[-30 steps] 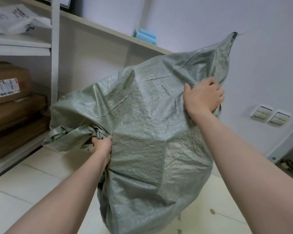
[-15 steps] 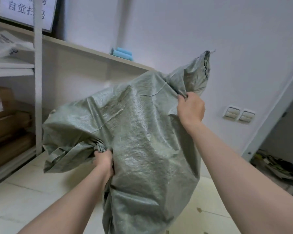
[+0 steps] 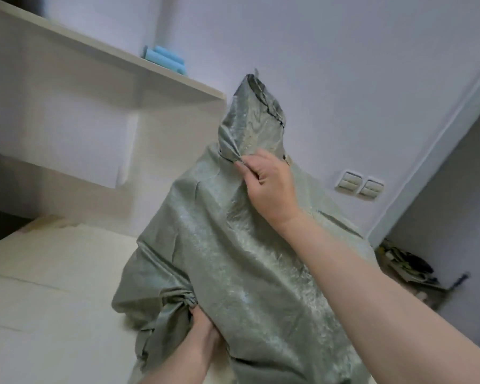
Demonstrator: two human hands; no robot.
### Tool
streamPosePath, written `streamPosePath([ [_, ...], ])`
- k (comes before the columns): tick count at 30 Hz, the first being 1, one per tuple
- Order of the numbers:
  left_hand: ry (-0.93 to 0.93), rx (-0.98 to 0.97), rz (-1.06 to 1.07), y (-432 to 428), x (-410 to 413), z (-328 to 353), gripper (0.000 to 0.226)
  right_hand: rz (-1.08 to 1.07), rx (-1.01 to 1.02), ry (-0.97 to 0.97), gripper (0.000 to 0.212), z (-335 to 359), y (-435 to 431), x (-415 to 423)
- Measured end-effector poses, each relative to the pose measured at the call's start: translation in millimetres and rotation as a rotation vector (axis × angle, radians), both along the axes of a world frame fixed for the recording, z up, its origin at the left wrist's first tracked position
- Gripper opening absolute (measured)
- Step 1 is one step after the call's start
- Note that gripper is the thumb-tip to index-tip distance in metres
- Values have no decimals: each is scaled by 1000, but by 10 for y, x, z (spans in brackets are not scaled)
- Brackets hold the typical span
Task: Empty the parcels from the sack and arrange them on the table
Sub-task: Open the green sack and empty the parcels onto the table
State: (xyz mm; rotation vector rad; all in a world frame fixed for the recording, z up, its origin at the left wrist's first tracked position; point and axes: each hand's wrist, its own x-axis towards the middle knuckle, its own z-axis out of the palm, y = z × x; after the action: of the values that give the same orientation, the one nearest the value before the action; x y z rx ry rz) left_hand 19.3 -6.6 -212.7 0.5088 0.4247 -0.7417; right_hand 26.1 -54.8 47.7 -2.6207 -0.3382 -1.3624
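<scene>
Right arm reaches up and forward, bare forearm entering from the lower right. The right hand (image 3: 269, 187), its back to the camera, pinches a gathered fold of the sack (image 3: 227, 261). The left hand (image 3: 204, 327), lower and nearer, grips bunched fabric beside a knot, fingers largely hidden.

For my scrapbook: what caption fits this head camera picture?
Left hand and right hand grip a green sack at the table.
</scene>
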Motion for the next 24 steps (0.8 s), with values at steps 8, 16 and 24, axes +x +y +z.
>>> streamPosePath([
  [8, -42, 83, -88, -355, 438, -236, 37, -30, 115, 106, 23, -321, -162, 226],
  [16, -91, 399, -365, 592, 691, -356, 33, 28, 158, 166, 26, -821, 388, 529],
  [24, -303, 619, 169, 1257, 1979, -586, 92, 93, 126, 321, 25, -1129, 1018, 484],
])
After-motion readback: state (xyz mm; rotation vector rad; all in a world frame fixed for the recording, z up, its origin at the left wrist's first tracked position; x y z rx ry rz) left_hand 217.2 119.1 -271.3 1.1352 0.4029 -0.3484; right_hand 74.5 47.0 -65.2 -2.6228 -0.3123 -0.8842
